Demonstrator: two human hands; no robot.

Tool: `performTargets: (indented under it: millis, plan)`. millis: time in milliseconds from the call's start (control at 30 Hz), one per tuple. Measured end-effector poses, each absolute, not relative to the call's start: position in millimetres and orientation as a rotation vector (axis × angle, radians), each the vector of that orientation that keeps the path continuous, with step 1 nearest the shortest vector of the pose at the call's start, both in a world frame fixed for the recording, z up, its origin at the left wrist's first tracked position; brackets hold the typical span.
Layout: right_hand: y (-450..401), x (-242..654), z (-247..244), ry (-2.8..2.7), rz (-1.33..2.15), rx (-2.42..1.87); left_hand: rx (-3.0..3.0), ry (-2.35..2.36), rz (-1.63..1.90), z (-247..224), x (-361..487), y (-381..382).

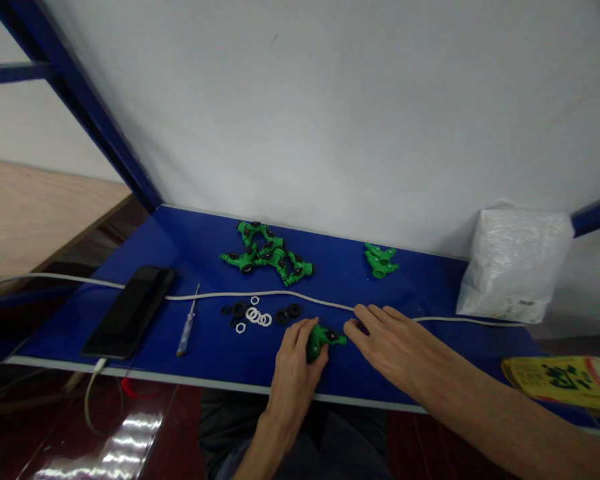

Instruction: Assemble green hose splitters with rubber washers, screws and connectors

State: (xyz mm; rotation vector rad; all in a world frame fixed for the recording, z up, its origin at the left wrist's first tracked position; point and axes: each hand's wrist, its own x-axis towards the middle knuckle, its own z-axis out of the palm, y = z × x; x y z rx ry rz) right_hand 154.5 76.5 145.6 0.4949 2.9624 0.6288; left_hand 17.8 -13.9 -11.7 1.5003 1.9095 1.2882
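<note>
My left hand [300, 360] is closed around a green two-way hose splitter [320, 340] with black valve levers, just above the blue table's front edge. My right hand [385, 333] is a short way to its right, fingers curled and thumb near the index finger; whatever is between them, if anything, is hidden. Left of the splitter lie black rubber rings [282, 316] and white rings [259, 316]. Behind them sits a cluster of green splitters [267, 253] with black levers and ends. Farther right stands a green splitter body [380, 259] without visible black parts.
A white cable [240, 294] crosses the table [190, 240], passing by my right hand. At left lie a black phone [130, 312] and a screwdriver [187, 327]. A plastic-wrapped package [517, 263] and a yellow packet [560, 381] are at right. A white wall [330, 120] rises behind.
</note>
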Motion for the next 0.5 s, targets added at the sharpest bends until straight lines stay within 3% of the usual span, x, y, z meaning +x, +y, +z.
performTargets:
  millis: [500]
  plan:
    - [85.3,160.2,144.8,2.951,0.558,0.345,1.481,1.876,1.263,-7.4,16.9,-16.0]
